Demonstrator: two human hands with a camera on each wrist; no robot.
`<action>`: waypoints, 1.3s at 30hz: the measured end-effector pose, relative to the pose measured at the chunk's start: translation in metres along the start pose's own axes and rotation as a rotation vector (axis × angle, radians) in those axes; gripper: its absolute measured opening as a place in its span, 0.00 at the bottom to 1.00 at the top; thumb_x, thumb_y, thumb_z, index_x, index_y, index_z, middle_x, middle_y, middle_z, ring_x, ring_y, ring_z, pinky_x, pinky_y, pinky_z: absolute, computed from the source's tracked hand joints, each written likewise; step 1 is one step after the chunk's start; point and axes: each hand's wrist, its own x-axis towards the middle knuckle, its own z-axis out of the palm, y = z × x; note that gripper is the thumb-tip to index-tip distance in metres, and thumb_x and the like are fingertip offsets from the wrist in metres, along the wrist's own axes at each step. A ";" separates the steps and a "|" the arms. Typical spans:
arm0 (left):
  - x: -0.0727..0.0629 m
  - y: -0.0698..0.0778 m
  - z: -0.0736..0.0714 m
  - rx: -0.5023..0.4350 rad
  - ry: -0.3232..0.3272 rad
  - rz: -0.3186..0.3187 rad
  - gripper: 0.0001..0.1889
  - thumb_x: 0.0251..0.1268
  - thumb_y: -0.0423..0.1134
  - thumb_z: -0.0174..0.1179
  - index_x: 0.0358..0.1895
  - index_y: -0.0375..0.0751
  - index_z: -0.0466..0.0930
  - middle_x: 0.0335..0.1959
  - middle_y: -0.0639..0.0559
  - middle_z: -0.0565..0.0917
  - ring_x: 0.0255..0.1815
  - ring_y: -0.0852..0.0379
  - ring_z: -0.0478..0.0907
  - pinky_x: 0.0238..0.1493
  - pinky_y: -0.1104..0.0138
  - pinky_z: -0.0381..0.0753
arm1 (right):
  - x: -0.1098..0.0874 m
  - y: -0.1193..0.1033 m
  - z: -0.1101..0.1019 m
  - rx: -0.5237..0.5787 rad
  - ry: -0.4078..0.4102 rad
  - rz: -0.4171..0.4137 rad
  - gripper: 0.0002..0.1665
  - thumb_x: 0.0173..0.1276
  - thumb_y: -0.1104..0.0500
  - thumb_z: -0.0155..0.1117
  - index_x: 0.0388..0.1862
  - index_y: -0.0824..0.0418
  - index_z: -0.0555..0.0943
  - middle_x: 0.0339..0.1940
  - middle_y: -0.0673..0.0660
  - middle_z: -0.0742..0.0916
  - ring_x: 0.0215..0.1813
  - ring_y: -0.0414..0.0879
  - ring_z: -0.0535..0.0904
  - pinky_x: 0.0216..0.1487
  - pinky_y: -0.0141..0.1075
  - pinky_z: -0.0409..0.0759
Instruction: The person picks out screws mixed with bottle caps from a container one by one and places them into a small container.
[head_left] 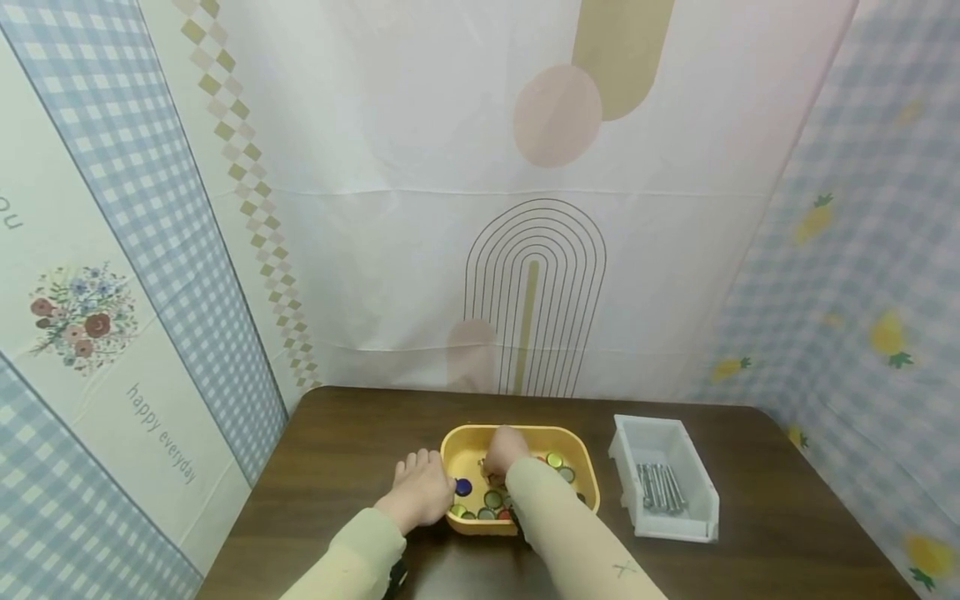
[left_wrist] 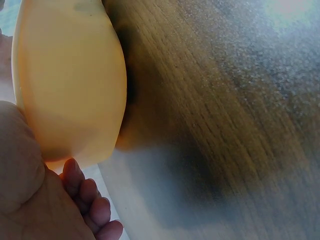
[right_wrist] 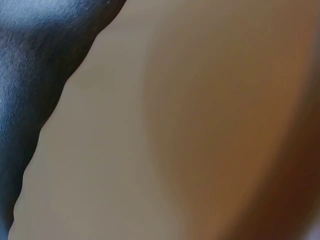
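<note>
My left hand (head_left: 425, 486) is at the left side of a yellow basin (head_left: 551, 431), its fingers reaching forward. In the left wrist view, the palm and loosely bent fingers (left_wrist: 100, 210) lie by the basin's outer wall (left_wrist: 75, 85). My right hand (head_left: 507, 451) reaches down into the basin among several metal bottle caps (head_left: 492, 499). Its fingertips are hidden from above, so I cannot tell what they hold. A blue cap (head_left: 463, 487) lies near the left wall, a yellow-green one (head_left: 554, 459) right of the right hand. The right wrist view is filled mostly by a blurred yellowish surface.
A white open-front bin (head_left: 697, 467) stands right of the basin, with several long metal bolts (head_left: 660, 487) inside. Both containers are on a dark wooden table (head_left: 345, 442). Patterned cloth (head_left: 390, 275) hangs behind it and at both sides.
</note>
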 end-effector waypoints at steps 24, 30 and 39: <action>0.000 -0.003 0.006 -0.014 0.004 -0.013 0.18 0.66 0.45 0.53 0.43 0.31 0.70 0.35 0.44 0.66 0.39 0.45 0.63 0.46 0.49 0.62 | -0.004 -0.007 0.000 -0.033 0.043 -0.001 0.18 0.50 0.68 0.73 0.09 0.64 0.73 0.09 0.53 0.71 0.15 0.45 0.64 0.16 0.33 0.65; 0.000 -0.002 0.003 -0.006 0.007 -0.008 0.17 0.66 0.45 0.53 0.43 0.31 0.70 0.34 0.44 0.67 0.39 0.45 0.63 0.46 0.50 0.62 | 0.000 0.002 0.005 0.069 -0.003 -0.004 0.19 0.54 0.67 0.67 0.07 0.61 0.73 0.05 0.50 0.71 0.10 0.41 0.66 0.16 0.32 0.68; 0.002 0.000 0.003 0.006 0.007 -0.003 0.18 0.66 0.45 0.53 0.44 0.30 0.70 0.36 0.43 0.68 0.41 0.44 0.64 0.48 0.48 0.62 | 0.010 0.008 -0.008 0.430 -0.167 0.104 0.14 0.58 0.64 0.65 0.14 0.67 0.81 0.11 0.55 0.80 0.15 0.44 0.75 0.22 0.37 0.75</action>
